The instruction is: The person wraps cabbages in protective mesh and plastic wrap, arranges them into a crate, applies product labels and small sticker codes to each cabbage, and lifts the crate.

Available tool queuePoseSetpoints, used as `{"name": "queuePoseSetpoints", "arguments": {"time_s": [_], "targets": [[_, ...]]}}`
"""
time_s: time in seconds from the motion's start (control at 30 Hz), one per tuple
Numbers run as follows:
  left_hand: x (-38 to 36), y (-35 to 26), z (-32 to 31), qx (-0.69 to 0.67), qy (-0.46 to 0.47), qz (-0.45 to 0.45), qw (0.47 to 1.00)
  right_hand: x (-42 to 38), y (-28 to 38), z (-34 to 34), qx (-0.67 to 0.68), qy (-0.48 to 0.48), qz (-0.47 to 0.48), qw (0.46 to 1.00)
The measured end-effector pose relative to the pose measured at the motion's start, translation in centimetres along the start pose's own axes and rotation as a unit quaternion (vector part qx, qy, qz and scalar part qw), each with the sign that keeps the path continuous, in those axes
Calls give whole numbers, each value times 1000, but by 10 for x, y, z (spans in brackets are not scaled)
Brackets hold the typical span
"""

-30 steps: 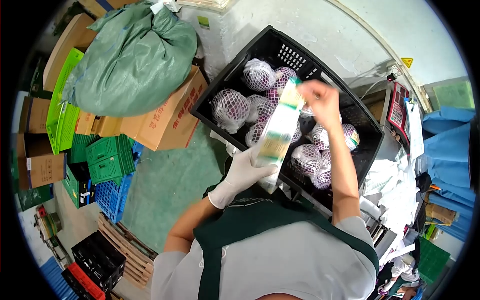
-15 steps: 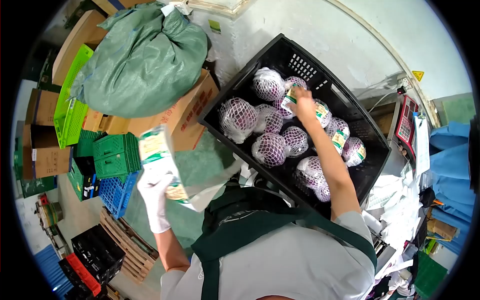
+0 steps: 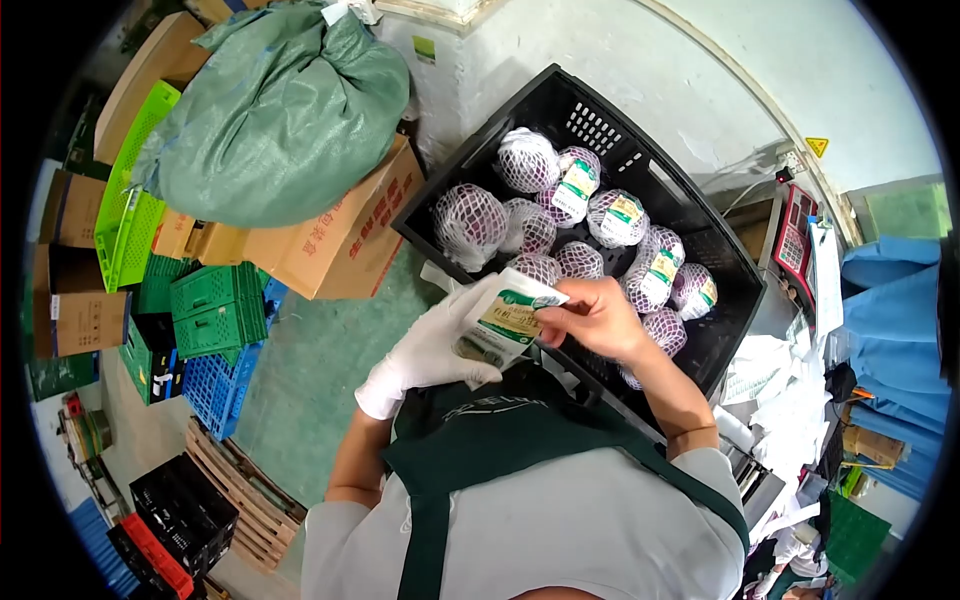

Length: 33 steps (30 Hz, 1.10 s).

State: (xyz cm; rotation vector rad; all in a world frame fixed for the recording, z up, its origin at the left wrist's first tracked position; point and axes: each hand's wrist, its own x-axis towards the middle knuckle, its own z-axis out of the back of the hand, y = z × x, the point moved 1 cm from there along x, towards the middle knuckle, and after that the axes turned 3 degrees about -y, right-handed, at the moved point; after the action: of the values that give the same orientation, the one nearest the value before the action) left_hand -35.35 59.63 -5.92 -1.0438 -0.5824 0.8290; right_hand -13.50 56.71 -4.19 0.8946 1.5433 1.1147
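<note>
At the near edge of a perforated black plastic crate (image 3: 600, 125), the white-gloved left hand (image 3: 430, 345) grips a flat, smooth, green-and-yellow printed label strip (image 3: 505, 318), its corner pinched by the bare right hand (image 3: 600, 318), while round, purple, net-wrapped produce (image 3: 470, 220) sits inside the crate.

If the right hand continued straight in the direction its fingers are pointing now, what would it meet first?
Most likely the label strip, whose edge the right hand appears to pinch; beyond it comes the gloved left hand, though exact depth is unclear.
</note>
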Motion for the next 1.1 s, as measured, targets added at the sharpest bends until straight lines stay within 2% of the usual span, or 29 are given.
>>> {"name": "queuePoseSetpoints", "arguments": {"time_s": [0.07, 0.1, 0.13, 0.2, 0.3, 0.33, 0.37, 0.4, 0.47, 0.5, 0.53, 0.6, 0.67, 0.7, 0.73, 0.8, 0.87, 0.97, 1.0, 1.1], "targets": [[1, 5, -9, 37, -78, -90, 992, -8, -3, -13, -170, -62, 82, 980], [-3, 6, -14, -147, -77, 9, 986, -10, -3, -18, -232, -73, 132, 961], [-5, 7, -20, -323, -74, 109, 937, -11, -3, -22, -293, -83, 181, 935], [-2, 12, -37, -230, -207, 46, 950, -10, -1, -31, -305, -176, 271, 896], [-1, 26, -40, -219, -244, 55, 943, -5, 3, -24, -325, -161, 287, 886], [1, 29, -40, -201, -217, 111, 949, 1, 4, -18, -325, -162, 287, 887], [3, 32, -39, -180, -190, 166, 951, 12, 5, -7, -321, -186, 277, 886], [8, 20, -36, -143, -186, 116, 965, 26, 8, 7, -317, -209, 267, 886], [8, 20, -42, -193, -170, 107, 960, 71, 20, 48, -255, -317, 175, 897], [5, 21, -40, -214, -140, 179, 950, 96, 27, 69, -304, -350, 164, 871], [3, 20, -34, -212, -142, 178, 950, 122, 34, 89, -353, -382, 154, 840], [-3, 21, -21, -208, -160, 245, 933, 181, 4, 121, -293, -342, 136, 882], [-14, 27, -10, -202, -215, 253, 921, 227, -48, 138, -420, -297, 123, 849], [-22, 31, -4, -209, -232, 260, 914, 231, -57, 133, -555, -243, 1, 796], [-30, 36, 1, -217, -248, 266, 906, 234, -65, 128, -524, -275, -76, 802], [-47, 45, 9, -239, -274, 254, 896, 234, -72, 118, -556, -373, 59, 741], [-54, 49, 12, -261, -301, 240, 885, 230, -72, 106, -510, -360, 249, 741], [-54, 44, 8, -247, -292, 220, 898, 238, -119, 92, -557, -290, 295, 720], [-52, 38, 8, -246, -273, 226, 902, 240, -118, 90, -548, -294, 298, 724], [-50, 26, 11, -210, -228, 224, 924, 233, -106, 89, -528, -292, 234, 762]]}}
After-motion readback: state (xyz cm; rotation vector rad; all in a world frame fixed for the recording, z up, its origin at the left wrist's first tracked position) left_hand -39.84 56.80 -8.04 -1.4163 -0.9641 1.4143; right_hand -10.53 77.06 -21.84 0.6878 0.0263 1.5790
